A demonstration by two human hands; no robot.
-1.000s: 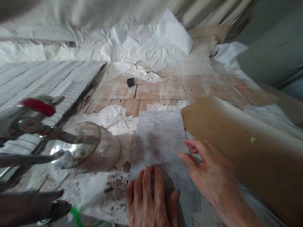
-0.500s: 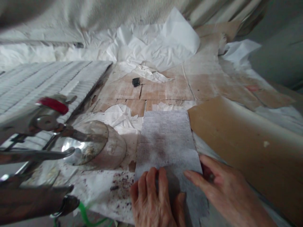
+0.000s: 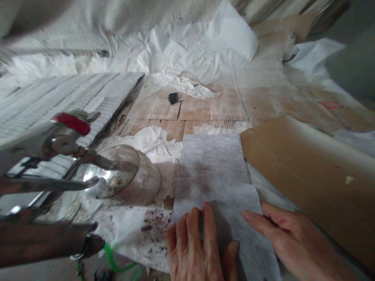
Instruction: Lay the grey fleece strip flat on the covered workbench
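I have my left hand [image 3: 199,246] pressed flat, fingers open, on the near end of the grey fabric strip [image 3: 215,175], whose long axis runs straight away across the bench [image 3: 205,109], while my right hand [image 3: 293,242] lies open, fingertips touching its right edge.

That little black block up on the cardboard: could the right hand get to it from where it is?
Probably yes. The right hand lies flat at the grey fabric strip's edge, and between it and the small black block there is only flat fabric and cardboard. It looks like a long stretch forward, though.
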